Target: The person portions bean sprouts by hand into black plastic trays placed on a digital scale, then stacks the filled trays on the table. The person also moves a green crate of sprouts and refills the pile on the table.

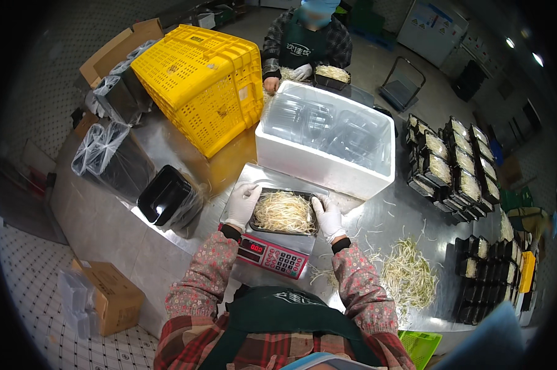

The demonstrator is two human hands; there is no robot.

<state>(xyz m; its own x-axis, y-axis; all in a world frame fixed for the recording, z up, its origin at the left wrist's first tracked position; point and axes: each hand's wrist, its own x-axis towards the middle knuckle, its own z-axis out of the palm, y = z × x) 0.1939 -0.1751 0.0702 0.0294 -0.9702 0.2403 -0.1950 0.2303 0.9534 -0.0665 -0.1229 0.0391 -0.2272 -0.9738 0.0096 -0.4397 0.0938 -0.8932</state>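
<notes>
A black tray of bean sprouts (283,211) is on the steel pan (272,174) of a red digital scale (269,256). My left hand (243,203), in a white glove, has its fingers closed on the tray's left edge. My right hand (326,214), gloved too, grips the right edge. Just beyond stands a white foam box (325,176) holding clear plastic lids (318,123). A heap of loose sprouts (408,274) lies on the steel table (371,222) to the right.
A yellow crate (195,86), bagged trays (112,160) and an empty black tray (164,196) are at left. Stacked filled trays (451,160) and more trays (482,277) stand right. A co-worker (306,43) works opposite. Cardboard box (112,296) and green crate (420,345) sit low.
</notes>
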